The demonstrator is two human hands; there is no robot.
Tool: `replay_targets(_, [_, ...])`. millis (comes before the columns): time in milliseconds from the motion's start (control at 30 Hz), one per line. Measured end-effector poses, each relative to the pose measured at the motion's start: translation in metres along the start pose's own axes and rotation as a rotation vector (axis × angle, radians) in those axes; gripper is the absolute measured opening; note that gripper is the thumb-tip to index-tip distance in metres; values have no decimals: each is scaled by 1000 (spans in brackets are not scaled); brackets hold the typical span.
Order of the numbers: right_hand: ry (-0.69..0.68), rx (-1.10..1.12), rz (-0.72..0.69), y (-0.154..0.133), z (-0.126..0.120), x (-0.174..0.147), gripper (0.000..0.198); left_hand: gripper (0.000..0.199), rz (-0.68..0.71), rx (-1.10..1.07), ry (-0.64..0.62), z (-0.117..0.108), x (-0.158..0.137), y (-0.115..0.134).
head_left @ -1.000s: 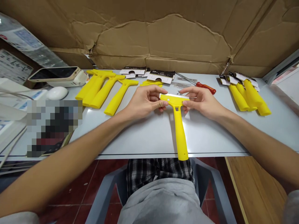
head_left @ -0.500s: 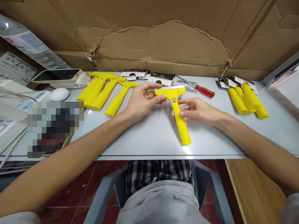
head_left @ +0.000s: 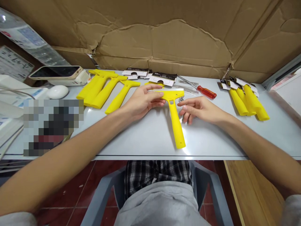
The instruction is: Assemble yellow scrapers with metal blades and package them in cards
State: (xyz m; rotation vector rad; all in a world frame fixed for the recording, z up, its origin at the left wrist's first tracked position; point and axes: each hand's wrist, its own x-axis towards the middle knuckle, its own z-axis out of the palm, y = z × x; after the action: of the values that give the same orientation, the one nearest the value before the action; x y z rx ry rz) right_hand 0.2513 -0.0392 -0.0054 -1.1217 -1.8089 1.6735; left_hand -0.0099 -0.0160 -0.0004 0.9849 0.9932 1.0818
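A yellow scraper with a wide flat head and a metal blade edge is in front of me, its handle pointing toward me. My left hand pinches the left end of its head between thumb and fingers. Just right of the handle, my right hand hovers with fingers apart and nothing in them. Behind its fingertips lies a small heap of screws, partly hidden by the scraper head. Flat metal blades lie beyond, beside a red-handled screwdriver.
Several yellow scraper handles lie at the left, and more with black-and-white cards at the right. Black-and-white card packs rest against the cardboard. A phone, a white mouse and a bottle are on the left.
My right hand has let go of the scraper's handle and opened beside it. The scraper, held in my left hand, has shifted slightly left.
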Motion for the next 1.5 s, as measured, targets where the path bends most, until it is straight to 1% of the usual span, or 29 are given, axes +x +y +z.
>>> replay_targets(67, [25, -8, 26, -3, -1, -1, 85, 32, 26, -40, 28, 0, 0, 2])
replay_targets(133, [-30, -25, 35, -5, 3, -3, 85, 30, 39, -70, 36, 1, -1, 2])
replay_targets(233, [-105, -52, -2, -8, 12, -6, 79, 28, 43, -78, 15, 4, -2, -2])
replay_targets(300, [-88, -64, -6, -10, 15, -8, 76, 28, 50, -36, -13, 3, -1, -5])
replay_targets(367, [-38, -66, 26, -10, 15, -8, 76, 25, 92, 94, -42, -1, 1, -3])
replay_targets(400, [-11, -64, 44, -10, 13, -8, 74, 23, 146, 194, -43, -4, 2, 0])
replay_targets(433, [18, -59, 58, -9, 11, -7, 72, 23, 234, 307, -17, -8, 3, 4])
replay_targets(500, [97, -34, 66, -8, 8, -4, 68, 24, 451, 506, 85, -17, 4, 17])
replay_targets(533, [143, -17, 66, -7, 7, -3, 66, 23, 529, 562, 130, -22, 3, 24])
replay_targets(600, [233, 26, 62, -5, 6, 0, 63, 21, 612, 627, 183, -30, 2, 36])
replay_targets(667, [307, 76, 59, -6, 6, 1, 58, 18, 636, 672, 183, -35, 3, 41])
replay_targets(733, [390, 129, 56, -9, 3, 1, 53, 15, 639, 759, 134, -37, 5, 36])
replay_targets(800, [493, 178, 48, -12, -3, 0, 50, 13, 656, 895, 45, -36, 7, 25])
replay_targets(867, [588, 210, 11, -15, -12, 0, 46, 14, 698, 1037, -87, -32, 7, 9])
replay_targets(900, [622, 217, -14, -16, -16, 0, 44, 18, 712, 1104, -173, -28, 7, 1])
replay_targets(967, [663, 217, -44, -16, -23, 0, 40, 23, 741, 1192, -325, -19, 5, -13])
replay_targets(1000, [667, 213, -39, -16, -24, 1, 40, 27, 753, 1221, -367, -13, 3, -19])
replay_targets(1033, [659, 207, -23, -16, -23, 2, 42, 31, 762, 1247, -374, -7, 2, -24])
replay_targets(1133, [600, 200, 43, -16, -13, 6, 49, 40, 786, 1375, -351, 8, 0, -31])
replay_targets(1233, [542, 219, 58, -15, 0, 9, 54, 41, 779, 1460, -363, 16, 0, -32])
replay_targets(1333, [464, 220, 59, -11, 6, 8, 54, 36, 751, 1431, -370, 15, 3, -29])
replay_targets(1433, [387, 190, 65, -8, 6, 5, 54, 28, 727, 1348, -371, 8, 7, -24])
replay_targets(1500, [365, 169, 63, -6, 5, 3, 56, 23, 712, 1304, -377, 3, 9, -20])
